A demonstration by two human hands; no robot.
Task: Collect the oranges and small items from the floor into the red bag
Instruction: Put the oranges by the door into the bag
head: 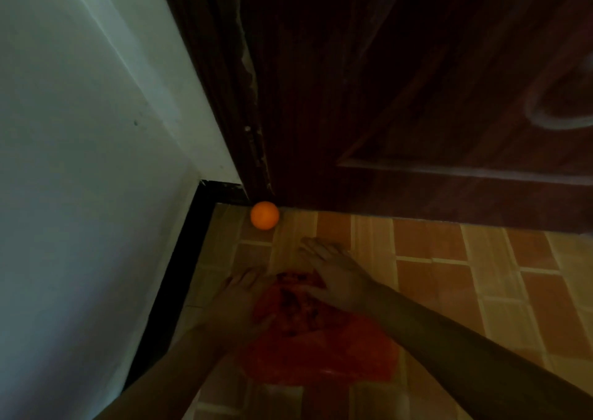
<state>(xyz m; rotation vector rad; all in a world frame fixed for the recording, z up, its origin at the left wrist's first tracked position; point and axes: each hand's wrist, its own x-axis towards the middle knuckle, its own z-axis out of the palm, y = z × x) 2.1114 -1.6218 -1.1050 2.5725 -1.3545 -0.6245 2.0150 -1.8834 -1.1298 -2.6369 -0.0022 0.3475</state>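
Red bag (pixel 321 349), both hands outstretched, orange (pixel 264 215) ahead

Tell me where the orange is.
The orange sits on the tiled floor in the corner, at the foot of the dark door, just beyond the right hand.

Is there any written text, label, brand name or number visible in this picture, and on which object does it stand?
None can be read.
orange: plain skin, no sticker visible.
red bag: no print visible; the picture is dark and blurred.
door: only wood grain and a pale curved mark, not letters.
wall and floor tiles: no writing.
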